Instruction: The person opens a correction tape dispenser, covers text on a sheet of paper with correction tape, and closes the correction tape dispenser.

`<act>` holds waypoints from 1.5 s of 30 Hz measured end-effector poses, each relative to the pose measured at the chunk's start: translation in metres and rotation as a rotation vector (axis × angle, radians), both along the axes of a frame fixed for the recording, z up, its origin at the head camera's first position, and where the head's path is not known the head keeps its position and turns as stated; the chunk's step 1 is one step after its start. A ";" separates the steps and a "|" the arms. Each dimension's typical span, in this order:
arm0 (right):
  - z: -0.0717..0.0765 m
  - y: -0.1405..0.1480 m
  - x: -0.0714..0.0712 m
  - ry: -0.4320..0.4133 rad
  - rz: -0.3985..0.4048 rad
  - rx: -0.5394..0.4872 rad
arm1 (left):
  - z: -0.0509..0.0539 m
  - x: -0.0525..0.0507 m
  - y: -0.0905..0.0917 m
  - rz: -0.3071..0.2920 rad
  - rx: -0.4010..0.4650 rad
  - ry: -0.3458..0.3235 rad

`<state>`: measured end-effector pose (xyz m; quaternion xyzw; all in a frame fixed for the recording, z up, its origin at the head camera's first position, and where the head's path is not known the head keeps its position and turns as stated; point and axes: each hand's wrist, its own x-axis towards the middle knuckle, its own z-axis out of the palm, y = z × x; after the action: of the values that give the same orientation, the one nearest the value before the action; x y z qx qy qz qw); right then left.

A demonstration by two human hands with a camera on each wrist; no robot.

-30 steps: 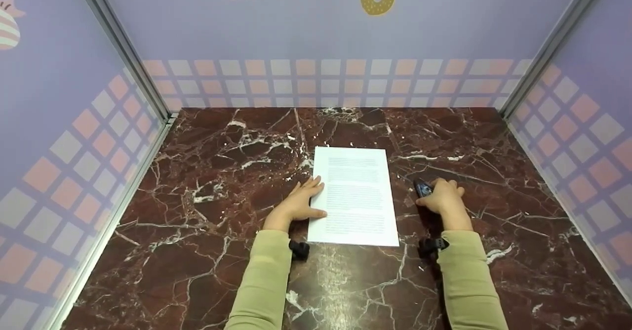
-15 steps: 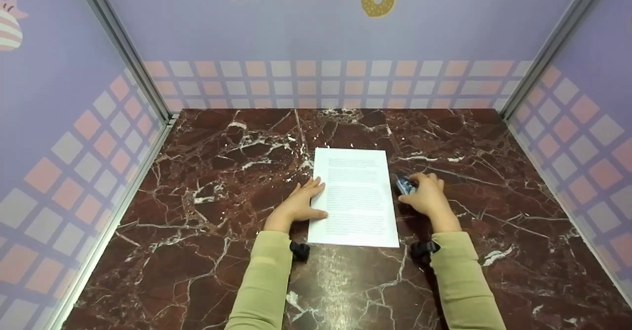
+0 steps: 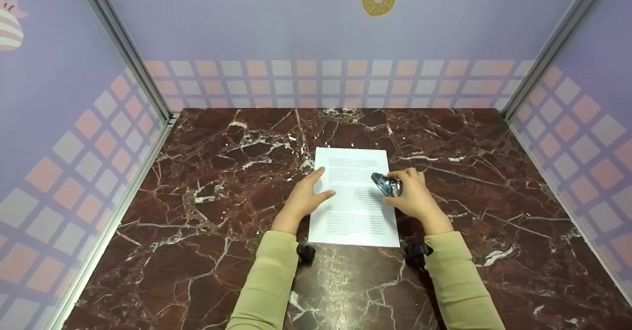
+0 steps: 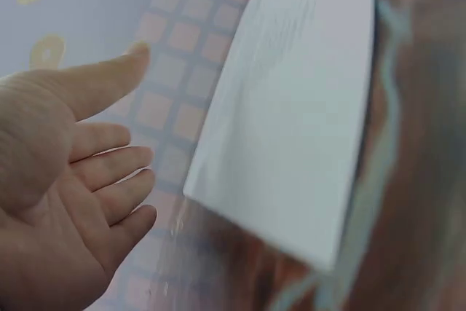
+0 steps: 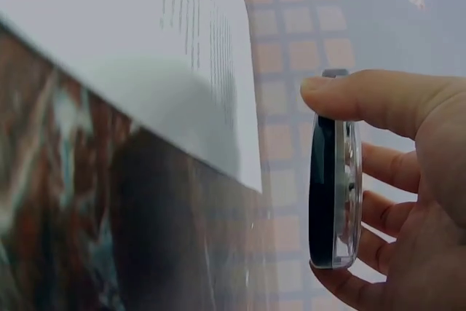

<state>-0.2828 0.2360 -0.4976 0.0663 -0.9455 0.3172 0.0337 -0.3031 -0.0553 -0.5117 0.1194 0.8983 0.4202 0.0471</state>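
A printed sheet of paper [image 3: 353, 221] lies on the marble-patterned table. My right hand [image 3: 417, 199] holds a palm-sized, rounded object [image 3: 387, 185] above the sheet's right side. In the right wrist view that object [image 5: 335, 187] has a flat dark face and a clear shell. The thumb is at its upper end and the fingers are at its back and lower end; its exact kind is unclear. My left hand [image 3: 303, 199] holds nothing, fingers extended over the sheet's left edge. In the left wrist view, the left hand [image 4: 65, 180] appears apart from the paper.
The dark red table [image 3: 212, 270] has white veins. Patterned panels [image 3: 316, 38] enclose it at the back and both sides. A black wrist device [image 3: 306, 254] is on the left wrist, and a similar one [image 3: 417, 254] on the right.
My right hand has carried the rounded object left from beside the sheet to above it. My left hand has come off the sheet's left edge and shifted slightly right. The sheet stays put.
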 end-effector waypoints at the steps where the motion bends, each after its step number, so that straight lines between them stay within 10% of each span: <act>1: 0.000 -0.002 0.000 0.016 0.011 0.002 | 0.001 0.001 0.003 0.010 0.018 0.007; 23: 0.013 -0.045 0.021 0.229 0.224 0.032 | 0.009 0.018 0.050 0.011 0.594 -0.162; 45: 0.010 -0.049 0.022 0.287 0.264 -0.046 | 0.011 0.015 0.044 0.036 0.667 -0.281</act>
<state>-0.2611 0.1869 -0.4874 0.2335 -0.9066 0.3275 0.1278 -0.2880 -0.0111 -0.5010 0.0535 0.6984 0.7033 0.1211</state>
